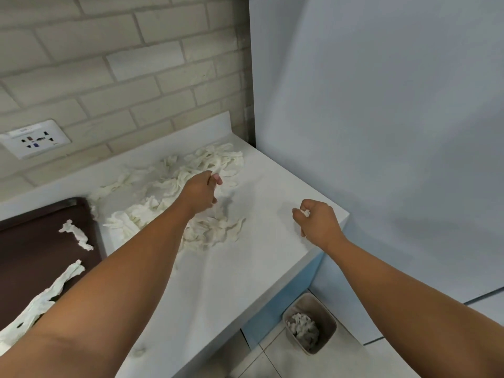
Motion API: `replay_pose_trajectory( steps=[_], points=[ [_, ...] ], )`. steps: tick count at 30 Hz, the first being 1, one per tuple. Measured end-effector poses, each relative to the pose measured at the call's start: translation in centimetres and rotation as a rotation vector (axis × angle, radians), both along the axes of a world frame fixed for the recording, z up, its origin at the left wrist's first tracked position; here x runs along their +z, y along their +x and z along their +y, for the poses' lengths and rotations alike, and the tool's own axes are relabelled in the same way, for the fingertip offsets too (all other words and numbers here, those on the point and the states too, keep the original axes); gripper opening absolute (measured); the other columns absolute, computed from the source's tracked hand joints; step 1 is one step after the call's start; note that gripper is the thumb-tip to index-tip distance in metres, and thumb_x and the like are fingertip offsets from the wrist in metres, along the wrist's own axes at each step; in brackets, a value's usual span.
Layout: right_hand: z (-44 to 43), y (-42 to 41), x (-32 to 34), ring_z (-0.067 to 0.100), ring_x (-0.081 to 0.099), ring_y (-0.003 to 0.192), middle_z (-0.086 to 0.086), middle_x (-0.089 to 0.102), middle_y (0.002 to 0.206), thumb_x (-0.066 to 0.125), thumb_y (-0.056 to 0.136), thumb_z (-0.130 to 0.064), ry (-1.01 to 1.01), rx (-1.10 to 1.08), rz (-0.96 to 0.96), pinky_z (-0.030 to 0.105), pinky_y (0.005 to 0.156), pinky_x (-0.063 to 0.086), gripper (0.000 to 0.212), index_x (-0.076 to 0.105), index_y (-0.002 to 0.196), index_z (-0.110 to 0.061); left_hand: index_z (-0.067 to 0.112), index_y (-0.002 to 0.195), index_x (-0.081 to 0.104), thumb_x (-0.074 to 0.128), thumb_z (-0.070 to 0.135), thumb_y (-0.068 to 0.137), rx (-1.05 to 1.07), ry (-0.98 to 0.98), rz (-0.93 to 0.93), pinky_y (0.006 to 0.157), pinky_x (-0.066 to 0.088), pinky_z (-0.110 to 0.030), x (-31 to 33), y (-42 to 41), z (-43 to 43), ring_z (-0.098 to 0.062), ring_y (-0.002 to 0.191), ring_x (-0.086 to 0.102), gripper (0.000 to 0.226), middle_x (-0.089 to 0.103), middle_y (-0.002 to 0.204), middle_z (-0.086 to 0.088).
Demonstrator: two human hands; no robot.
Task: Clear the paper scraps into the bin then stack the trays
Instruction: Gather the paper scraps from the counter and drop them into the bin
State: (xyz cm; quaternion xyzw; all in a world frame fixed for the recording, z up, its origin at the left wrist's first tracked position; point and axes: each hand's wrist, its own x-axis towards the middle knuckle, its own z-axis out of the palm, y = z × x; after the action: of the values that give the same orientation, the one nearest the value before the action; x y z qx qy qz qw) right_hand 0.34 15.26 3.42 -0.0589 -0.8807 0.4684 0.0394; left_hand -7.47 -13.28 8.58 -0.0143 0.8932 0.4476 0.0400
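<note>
A heap of white paper scraps [218, 159] lies across the back of the white counter [245, 268]. My left hand [201, 192] reaches into the heap with its fingers closed on a strip of scrap. My right hand [319, 222] hovers near the counter's right edge, curled around a small white scrap. A dark brown tray [35, 241] sits at the left with two long paper strips [76, 236] on it. The beige bin [311, 323] stands on the floor below the counter's right corner and holds several scraps.
A brick wall with a socket plate [35, 139] backs the counter. A pale blue wall [381, 132] closes off the right side. Light floor tiles surround the bin. One stray scrap [139, 351] lies near the counter's front edge.
</note>
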Motion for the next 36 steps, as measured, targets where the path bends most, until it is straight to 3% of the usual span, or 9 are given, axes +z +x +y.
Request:
replay_pose_trajectory(
  steps=[2, 8, 12, 15, 21, 24, 29, 34, 36],
  points=[
    [0.1, 0.4, 0.4, 0.013, 0.042, 0.047, -0.003, 0.048, 0.053, 0.062, 0.092, -0.026, 0.055, 0.012, 0.036, 0.025, 0.052, 0.035, 0.032, 0.043, 0.066, -0.023, 0.015, 0.095, 0.058, 0.039, 0.041, 0.105, 0.06, 0.196, -0.023, 0.064, 0.062, -0.045, 1.4, 0.7, 0.8, -0.02, 0.065, 0.049, 0.034, 0.045, 0.083, -0.004],
    [0.7, 1.7, 1.8, 0.011, 0.046, 0.056, -0.002, 0.056, 0.066, 0.061, 0.092, -0.04, 0.009, 0.049, 0.096, 0.026, 0.059, 0.04, 0.031, 0.053, 0.071, -0.019, 0.023, 0.067, 0.046, 0.036, 0.075, 0.089, 0.158, 0.481, -0.108, 0.052, 0.027, -0.029, 6.5, 3.6, 5.0, -0.013, 0.052, 0.029, 0.058, 0.036, 0.062, 0.006],
    [2.5, 3.6, 2.3, 0.013, 0.026, 0.047, -0.005, 0.025, 0.049, 0.059, 0.093, -0.044, -0.058, 0.007, 0.079, 0.028, 0.053, 0.027, 0.058, 0.028, 0.052, -0.017, 0.022, 0.073, 0.047, 0.058, 0.034, 0.094, 0.114, 0.665, -0.117, 0.045, 0.021, -0.024, 6.9, 6.2, 9.5, -0.012, 0.048, 0.025, 0.027, 0.037, 0.058, 0.006],
    [4.4, 5.3, 1.9, 0.012, 0.024, 0.046, -0.006, 0.022, 0.048, 0.056, 0.096, -0.041, -0.121, -0.04, 0.017, 0.028, 0.053, 0.025, 0.058, 0.023, 0.053, -0.019, 0.011, 0.081, 0.066, 0.059, 0.024, 0.094, -0.014, 0.72, -0.226, 0.039, 0.02, -0.02, 5.0, 8.4, 12.8, -0.012, 0.052, 0.024, 0.02, 0.041, 0.066, 0.001],
    [8.9, 9.7, -1.3, 0.009, 0.025, 0.043, -0.01, 0.024, 0.046, 0.056, 0.096, -0.039, -0.26, -0.15, -0.135, 0.028, 0.051, 0.021, 0.057, 0.025, 0.052, -0.021, 0.006, 0.116, 0.067, 0.057, 0.004, 0.097, -0.09, 0.821, -0.492, 0.048, 0.048, -0.018, -1.9, 13.3, 20.0, -0.012, 0.055, 0.051, 0.022, 0.069, 0.086, -0.007],
    [11.0, 11.5, -4.3, 0.008, 0.024, 0.043, -0.011, 0.023, 0.043, 0.057, 0.097, -0.034, -0.265, -0.193, -0.194, 0.028, 0.053, 0.023, 0.06, 0.024, 0.048, -0.022, 0.007, 0.104, 0.066, 0.059, 0.017, 0.099, -0.078, 0.753, -0.546, 0.038, 0.038, -0.018, -6.1, 14.9, 22.7, -0.01, 0.048, 0.045, 0.013, 0.059, 0.072, -0.004],
    [12.9, 13.9, -10.7, 0.011, 0.023, 0.044, -0.008, 0.024, 0.045, 0.055, 0.097, -0.034, -0.237, -0.268, -0.31, 0.03, 0.055, 0.027, 0.059, 0.024, 0.049, -0.022, 0.018, 0.066, 0.046, 0.057, 0.054, 0.094, -0.086, 0.459, -0.644, 0.037, 0.02, -0.02, -13.4, 17.2, 25.3, -0.014, 0.038, 0.03, 0.046, 0.036, 0.05, 0.001],
    [13.4, 15.7, -19.2, 0.01, 0.025, 0.04, -0.011, 0.025, 0.036, 0.055, 0.096, -0.035, -0.204, -0.36, -0.494, 0.028, 0.053, 0.027, 0.065, 0.033, 0.037, -0.018, 0.017, 0.078, 0.067, 0.061, 0.065, 0.085, -0.055, 0.227, -0.756, 0.051, 0.048, -0.03, -23.5, 18.0, 25.9, -0.027, 0.049, 0.054, 0.048, 0.053, 0.057, -0.015],
    [13.5, 16.4, -22.8, 0.011, 0.031, 0.044, -0.011, 0.031, 0.039, 0.056, 0.095, -0.038, -0.2, -0.376, -0.564, 0.028, 0.054, 0.03, 0.059, 0.038, 0.041, -0.021, 0.02, 0.073, 0.061, 0.059, 0.067, 0.085, -0.09, 0.177, -0.829, 0.048, 0.037, -0.024, -27.9, 18.1, 25.8, -0.02, 0.048, 0.045, 0.049, 0.049, 0.059, -0.006]
  ],
)
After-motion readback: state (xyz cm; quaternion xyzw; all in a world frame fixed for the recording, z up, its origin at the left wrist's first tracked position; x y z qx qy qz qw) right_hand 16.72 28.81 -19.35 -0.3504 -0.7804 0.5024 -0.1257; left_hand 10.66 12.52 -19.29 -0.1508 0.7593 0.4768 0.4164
